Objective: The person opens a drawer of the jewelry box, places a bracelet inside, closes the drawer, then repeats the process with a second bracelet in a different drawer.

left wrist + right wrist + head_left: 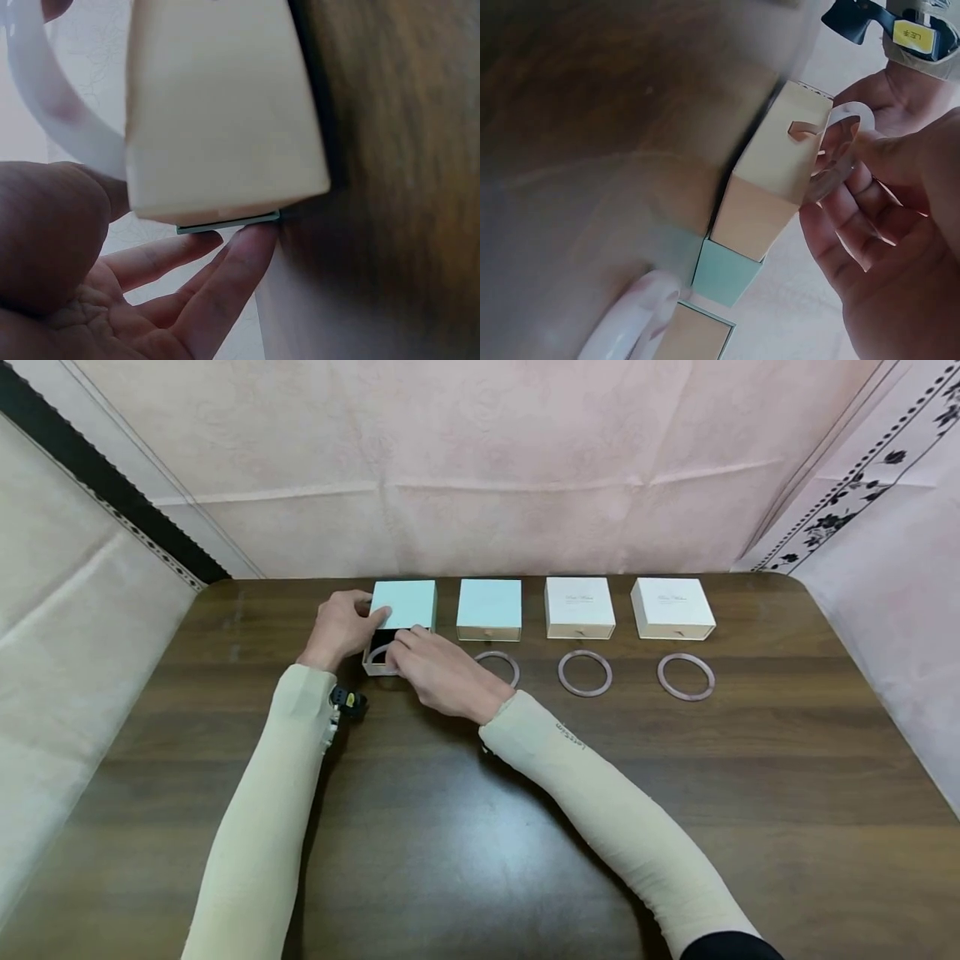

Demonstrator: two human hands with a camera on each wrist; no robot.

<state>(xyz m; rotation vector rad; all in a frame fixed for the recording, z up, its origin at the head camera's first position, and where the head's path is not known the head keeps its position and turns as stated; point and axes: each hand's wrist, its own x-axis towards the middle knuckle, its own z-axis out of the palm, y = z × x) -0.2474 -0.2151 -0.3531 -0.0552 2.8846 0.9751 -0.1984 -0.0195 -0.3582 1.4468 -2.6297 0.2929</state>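
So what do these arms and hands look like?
Left hand and right hand are bare. The left sleeve and right sleeve are pale cream; the right has dark lettering near the cuff. A black device with yellow label sits at the left wrist.

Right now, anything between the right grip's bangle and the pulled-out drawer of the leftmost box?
Nothing visible: the bangle, in the right grip, is tilted at the open top of the drawer. The mint sleeve lies behind, over the drawer's rear.

glare on tabletop (480,852); wrist views dim, blurry
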